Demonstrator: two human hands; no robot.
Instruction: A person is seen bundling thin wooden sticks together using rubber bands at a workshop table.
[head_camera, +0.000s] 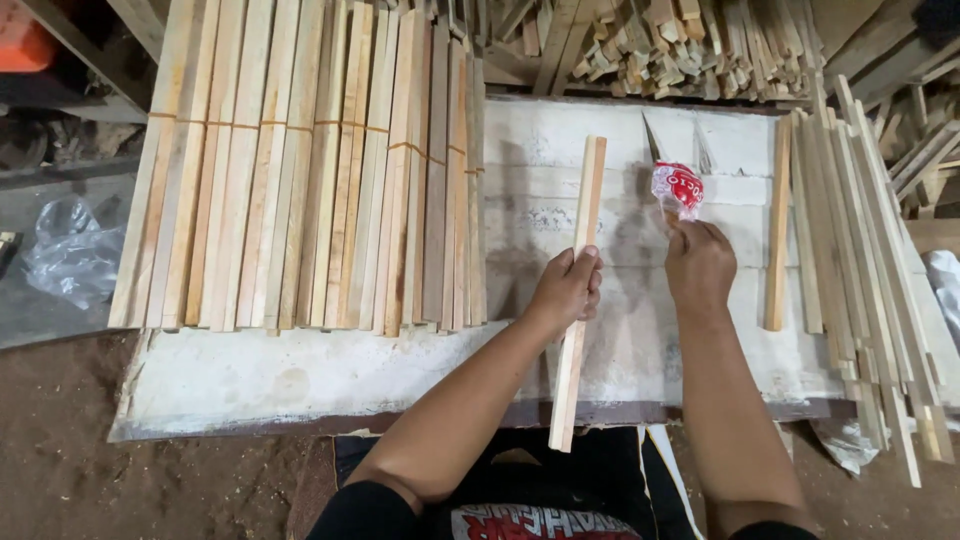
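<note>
White-painted work board (300, 375) carried everything. Left of both grips: tied bundles of wooden slats (310, 170), banded so they stayed squared up. Right of the grips: loose slats (870, 280) fanned along the board edge, one single stick (778, 225) lying apart, nearer the right hand. Left hand (567, 290) was clamped around one slat (578, 290), pinning it flat, lengthwise toward the body, near end overhanging the board, likely to steady it. Right hand (700, 265) was fisted on a red-and-white wrapped tool (677, 188), just right of the slat; kind unclear.
</note>
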